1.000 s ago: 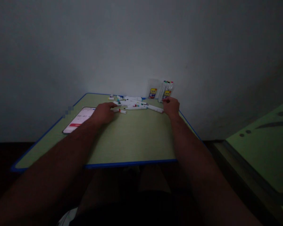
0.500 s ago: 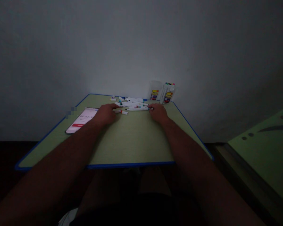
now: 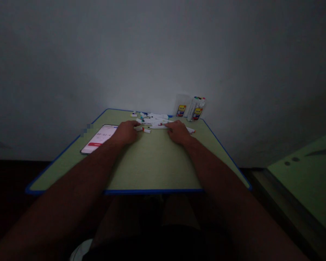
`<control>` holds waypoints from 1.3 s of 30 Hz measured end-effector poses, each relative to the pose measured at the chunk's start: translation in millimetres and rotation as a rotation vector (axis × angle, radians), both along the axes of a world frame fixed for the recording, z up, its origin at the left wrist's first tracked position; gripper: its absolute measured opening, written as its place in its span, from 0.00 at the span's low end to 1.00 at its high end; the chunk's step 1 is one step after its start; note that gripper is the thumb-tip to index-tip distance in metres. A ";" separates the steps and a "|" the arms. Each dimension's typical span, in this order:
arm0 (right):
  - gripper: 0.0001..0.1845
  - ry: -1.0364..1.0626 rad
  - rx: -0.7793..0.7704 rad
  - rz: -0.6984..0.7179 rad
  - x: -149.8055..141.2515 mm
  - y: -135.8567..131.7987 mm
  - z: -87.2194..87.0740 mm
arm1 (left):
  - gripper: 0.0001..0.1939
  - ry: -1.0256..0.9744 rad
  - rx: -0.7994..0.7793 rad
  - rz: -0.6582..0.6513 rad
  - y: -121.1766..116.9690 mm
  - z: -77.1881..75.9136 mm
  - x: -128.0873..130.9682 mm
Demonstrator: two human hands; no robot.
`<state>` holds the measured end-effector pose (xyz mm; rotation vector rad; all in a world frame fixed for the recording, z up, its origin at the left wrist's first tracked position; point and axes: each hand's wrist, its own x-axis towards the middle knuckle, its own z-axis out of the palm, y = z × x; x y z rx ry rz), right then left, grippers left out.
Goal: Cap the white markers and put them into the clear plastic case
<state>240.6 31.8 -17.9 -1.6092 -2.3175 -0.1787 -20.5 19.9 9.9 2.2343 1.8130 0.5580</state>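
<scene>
A cluster of white markers (image 3: pixel 157 118) lies in a loose pile near the far edge of the table. My left hand (image 3: pixel 127 132) rests at its left side with curled fingertips on a marker; a short white piece with a red band (image 3: pixel 146 131) lies just by them. From the right, my right hand (image 3: pixel 178 132) reaches in, fingertips closed at the right end of an uncapped white marker (image 3: pixel 157 127). Another white marker with a red end (image 3: pixel 191 130) shows beyond that hand's right side, partly hidden by it. The fingertips are dim and small.
A phone with a lit timer screen (image 3: pixel 99 139) lies left of my left hand. At the back right stand a clear case (image 3: pixel 181 108) and a second case holding several markers (image 3: pixel 197 109). The table (image 3: pixel 154 166) has a blue edge and meets a wall (image 3: pixel 152 54).
My right hand has shifted left along the front marker, and the red-ended marker now shows to its right. The left hand stays by the pile. The whole view has shifted slightly.
</scene>
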 end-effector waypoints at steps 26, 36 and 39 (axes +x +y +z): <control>0.21 0.072 -0.039 -0.002 4.3 -1.9 1.3 | 0.28 0.066 -0.011 -0.018 5.2 -5.4 -0.2; 0.10 0.298 -0.169 -0.095 7.7 -1.0 11.6 | 0.25 0.087 0.002 -0.041 3.8 -4.0 0.3; 0.10 0.440 -0.222 -0.145 12.5 -1.4 13.2 | 0.24 0.088 0.019 -0.051 5.2 -6.3 -0.7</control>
